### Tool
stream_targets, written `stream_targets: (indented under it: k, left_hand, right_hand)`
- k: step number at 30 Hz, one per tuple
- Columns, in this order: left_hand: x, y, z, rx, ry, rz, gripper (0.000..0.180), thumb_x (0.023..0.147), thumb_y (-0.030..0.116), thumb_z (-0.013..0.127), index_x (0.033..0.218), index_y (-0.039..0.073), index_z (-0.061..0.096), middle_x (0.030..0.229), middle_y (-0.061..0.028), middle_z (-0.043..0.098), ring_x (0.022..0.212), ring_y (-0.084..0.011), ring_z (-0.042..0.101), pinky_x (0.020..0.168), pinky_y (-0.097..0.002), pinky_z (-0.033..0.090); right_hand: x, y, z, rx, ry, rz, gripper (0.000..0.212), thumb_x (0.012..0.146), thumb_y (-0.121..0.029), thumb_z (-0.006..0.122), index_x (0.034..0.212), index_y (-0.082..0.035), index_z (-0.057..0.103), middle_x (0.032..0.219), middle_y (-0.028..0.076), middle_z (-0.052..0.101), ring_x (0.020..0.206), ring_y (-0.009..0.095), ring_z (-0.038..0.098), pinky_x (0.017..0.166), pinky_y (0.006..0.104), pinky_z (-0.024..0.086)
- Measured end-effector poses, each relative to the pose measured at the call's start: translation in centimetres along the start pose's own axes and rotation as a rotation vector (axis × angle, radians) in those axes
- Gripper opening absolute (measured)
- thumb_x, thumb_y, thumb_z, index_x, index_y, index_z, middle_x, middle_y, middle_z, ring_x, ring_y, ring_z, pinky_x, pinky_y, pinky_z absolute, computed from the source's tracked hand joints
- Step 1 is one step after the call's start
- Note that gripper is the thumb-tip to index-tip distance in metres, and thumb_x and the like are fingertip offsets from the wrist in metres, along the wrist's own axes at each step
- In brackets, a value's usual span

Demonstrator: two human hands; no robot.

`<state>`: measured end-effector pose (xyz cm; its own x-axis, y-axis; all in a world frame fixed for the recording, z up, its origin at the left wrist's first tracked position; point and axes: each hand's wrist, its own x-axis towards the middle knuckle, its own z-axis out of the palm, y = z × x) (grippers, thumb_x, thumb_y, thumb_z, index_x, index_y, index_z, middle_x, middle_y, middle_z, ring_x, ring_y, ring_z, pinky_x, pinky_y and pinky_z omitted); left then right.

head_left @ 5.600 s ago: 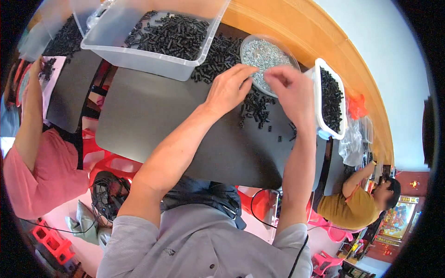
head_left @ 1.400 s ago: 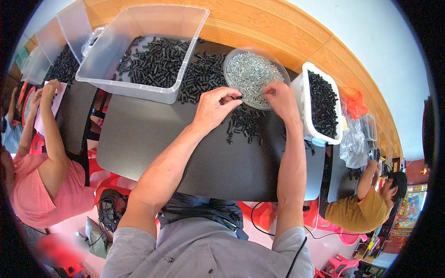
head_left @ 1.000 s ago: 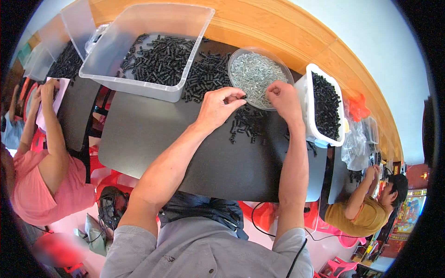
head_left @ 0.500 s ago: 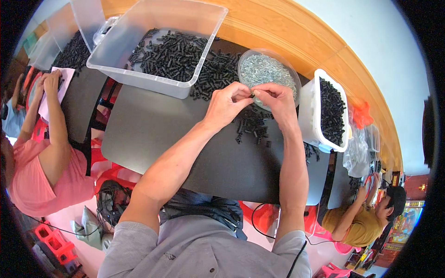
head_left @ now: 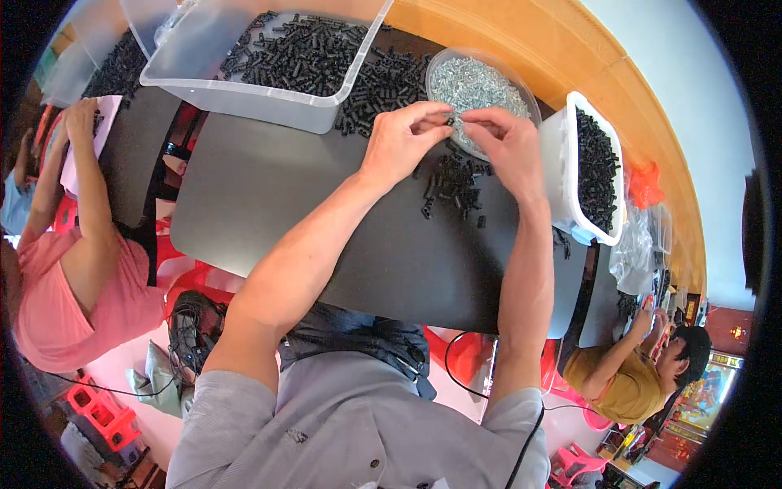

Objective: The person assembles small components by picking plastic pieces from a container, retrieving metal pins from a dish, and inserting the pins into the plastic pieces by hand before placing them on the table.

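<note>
My left hand (head_left: 407, 140) pinches a small black plastic piece (head_left: 450, 122) between thumb and fingertips. Just to its right, my right hand (head_left: 509, 147) has thumb and forefinger pressed close together; anything in that pinch is too small to make out. Both hands hover by the near rim of a round clear tub (head_left: 536, 112) filled with small silver metal pieces (head_left: 481, 84). Below the fingers, a loose heap of short black tubular pieces (head_left: 454, 186) lies on the dark table (head_left: 277, 187).
A large clear bin (head_left: 244, 101) of black pieces stands at the far left, with more black pieces (head_left: 379, 81) spilled beside it. At right is a white bin (head_left: 560, 167) of black pieces. Co-workers sit left, in a pink top (head_left: 90, 301), and right, in a mustard top (head_left: 623, 383).
My hands have moved slightly apart; before, their fingertips met at the small black piece. The view has shifted, so the table and bins appear higher.
</note>
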<state>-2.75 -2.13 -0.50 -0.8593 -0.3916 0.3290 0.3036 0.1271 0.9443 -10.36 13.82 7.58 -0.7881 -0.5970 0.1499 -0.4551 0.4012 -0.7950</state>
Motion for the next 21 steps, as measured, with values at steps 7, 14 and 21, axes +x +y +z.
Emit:
stream_targets:
  k: [7,14,21]
  left_hand:
    - [0.0,0.3,-0.3,0.042,0.011,-0.020,0.024,0.085,0.008,0.076,0.108,0.002,0.074,0.096,-0.0143,0.076,0.087,-0.0150,0.073,0.079,-0.0284,0.057]
    - [-0.1,-0.5,0.1,-0.032,0.014,-0.023,0.025,0.084,0.009,0.077,0.107,0.002,0.073,0.093,-0.0134,0.076,0.083,-0.0140,0.072,0.076,-0.0281,0.057]
    - [-0.3,-0.4,0.0,-0.008,0.016,-0.015,0.024,0.083,0.009,0.077,0.106,0.002,0.074,0.091,-0.0126,0.076,0.079,-0.0130,0.071,0.073,-0.0276,0.057]
  right_hand:
    - [-3.1,-1.3,-1.1,-0.442,-0.331,-0.140,0.008,0.081,-0.010,0.069,0.087,-0.005,0.072,0.084,0.015,0.069,0.082,0.035,0.068,0.076,0.0426,0.054]
    - [-7.5,-1.2,1.6,-0.776,-0.161,-0.099,0.016,0.077,-0.015,0.077,0.090,-0.008,0.070,0.088,0.011,0.065,0.078,0.036,0.065,0.072,0.0459,0.053]
    - [-7.8,-0.5,2.5,-0.801,-0.079,-0.134,0.016,0.076,-0.014,0.078,0.089,-0.009,0.070,0.087,0.009,0.062,0.076,0.033,0.063,0.071,0.0436,0.052]
